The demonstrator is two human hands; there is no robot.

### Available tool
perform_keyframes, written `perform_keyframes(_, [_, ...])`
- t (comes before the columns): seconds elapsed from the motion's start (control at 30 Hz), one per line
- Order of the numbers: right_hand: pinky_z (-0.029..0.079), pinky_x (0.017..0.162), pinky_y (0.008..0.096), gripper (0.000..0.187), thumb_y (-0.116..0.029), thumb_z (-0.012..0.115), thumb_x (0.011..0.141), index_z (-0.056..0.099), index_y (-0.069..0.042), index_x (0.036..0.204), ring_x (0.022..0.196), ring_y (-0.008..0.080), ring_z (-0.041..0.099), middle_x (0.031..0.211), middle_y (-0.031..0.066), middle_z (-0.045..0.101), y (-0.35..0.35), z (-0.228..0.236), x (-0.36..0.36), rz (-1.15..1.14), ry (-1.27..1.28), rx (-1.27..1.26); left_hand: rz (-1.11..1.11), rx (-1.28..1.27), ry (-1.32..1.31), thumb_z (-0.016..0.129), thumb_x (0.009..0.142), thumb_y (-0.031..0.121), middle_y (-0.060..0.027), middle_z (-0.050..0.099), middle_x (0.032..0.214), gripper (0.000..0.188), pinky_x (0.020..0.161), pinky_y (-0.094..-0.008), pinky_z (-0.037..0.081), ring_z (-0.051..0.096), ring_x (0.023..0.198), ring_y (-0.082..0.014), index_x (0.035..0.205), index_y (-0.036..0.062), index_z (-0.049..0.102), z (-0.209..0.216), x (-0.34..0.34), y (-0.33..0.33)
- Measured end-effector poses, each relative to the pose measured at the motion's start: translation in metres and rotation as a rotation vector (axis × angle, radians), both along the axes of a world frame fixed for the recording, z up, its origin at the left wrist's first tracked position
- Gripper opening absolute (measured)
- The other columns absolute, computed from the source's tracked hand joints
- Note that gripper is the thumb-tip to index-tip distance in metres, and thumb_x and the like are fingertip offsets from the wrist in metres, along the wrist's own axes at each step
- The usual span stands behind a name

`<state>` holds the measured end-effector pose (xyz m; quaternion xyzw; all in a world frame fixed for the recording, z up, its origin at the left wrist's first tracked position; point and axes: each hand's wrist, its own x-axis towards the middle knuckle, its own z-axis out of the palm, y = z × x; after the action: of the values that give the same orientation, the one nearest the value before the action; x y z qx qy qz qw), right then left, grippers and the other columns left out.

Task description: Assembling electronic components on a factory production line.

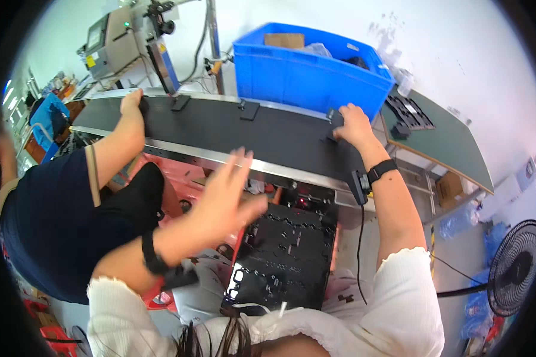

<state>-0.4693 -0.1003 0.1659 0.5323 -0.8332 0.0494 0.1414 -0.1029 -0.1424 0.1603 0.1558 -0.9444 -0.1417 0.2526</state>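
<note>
My right hand (354, 126) is over the right end of a black conveyor belt (214, 128), its fingers closed on a small black flat part (335, 122). My left hand (217, 208), slightly blurred, hovers in front of the belt's near edge with fingers apart and nothing in them. Below it, a black tray (268, 253) rests at my lap, with small black pieces that are hard to tell apart. Farther along the belt lie two more small black parts, one near the middle (249, 111) and one toward the left (180, 103).
To my left a co-worker's hand (133, 107) reaches onto the belt. Behind the belt stands a large blue bin (307, 77); a grey machine (110, 44) is at the far left. A green table (452, 140) bears a black slotted tray (412, 113). A black fan (515, 268) is at right.
</note>
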Motion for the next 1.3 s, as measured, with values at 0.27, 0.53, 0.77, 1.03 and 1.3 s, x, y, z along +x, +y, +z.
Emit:
perform_keyframes(0.27, [0.048,0.059,0.0262,0.025,-0.014,0.062,0.085,0.059,0.005,0.102,0.066,0.0133,0.059,0.083,0.0079,0.059,0.106,-0.001,0.129,0.163,-1.101,-0.446,0.366,-0.31,-0.312,0.049,0.089,0.046,-0.0169,0.015,0.153,0.067,0.111,-0.0495,0.02,0.014,0.141,-0.0328,0.144,0.0114,0.03,-0.001,-0.162,-0.176])
perform_keyframes(0.53, [0.047,0.078,0.0379,0.044,-0.021,0.067,0.08,0.055,-0.009,0.121,0.093,0.0281,0.054,0.117,0.0118,0.054,0.169,-0.091,0.179,0.255,-0.548,-0.185,0.142,-0.16,-0.513,0.05,0.089,0.048,-0.0105,0.039,0.141,0.057,0.107,-0.0464,0.029,0.032,0.133,-0.0311,0.136,0.016,0.044,-0.024,-0.184,-0.162])
perform_keyframes(0.77, [0.03,0.101,0.0548,0.043,-0.024,0.06,0.083,0.055,-0.002,0.119,0.123,0.0244,0.045,0.132,0.0121,0.048,0.195,-0.119,0.229,0.145,-0.156,-0.104,0.08,0.093,-0.411,0.065,0.077,0.045,-0.0236,0.048,0.128,0.066,0.099,-0.0441,0.038,0.045,0.121,-0.0373,0.119,-0.0034,0.047,-0.03,-0.219,-0.129])
perform_keyframes(1.03, [0.031,0.102,0.052,0.038,-0.022,0.06,0.082,0.059,-0.001,0.114,0.123,0.0256,0.044,0.122,0.0101,0.054,0.179,-0.099,0.235,0.038,-0.166,-0.045,-0.024,-0.093,-0.205,0.064,0.081,0.04,-0.0169,0.054,0.11,0.048,0.086,-0.0447,0.041,0.052,0.104,-0.0346,0.11,0.0035,0.053,-0.027,-0.199,-0.088])
perform_keyframes(1.3, [0.041,0.096,0.0428,0.028,-0.02,0.065,0.081,0.065,-0.003,0.102,0.109,0.0309,0.055,0.106,0.0121,0.063,0.17,-0.045,0.162,0.416,-0.681,-0.099,-0.485,-0.059,-0.123,0.074,0.072,0.024,-0.0194,0.043,0.131,0.061,0.103,-0.0436,0.034,0.041,0.123,-0.0368,0.123,0.002,0.047,-0.041,-0.046,-0.014])
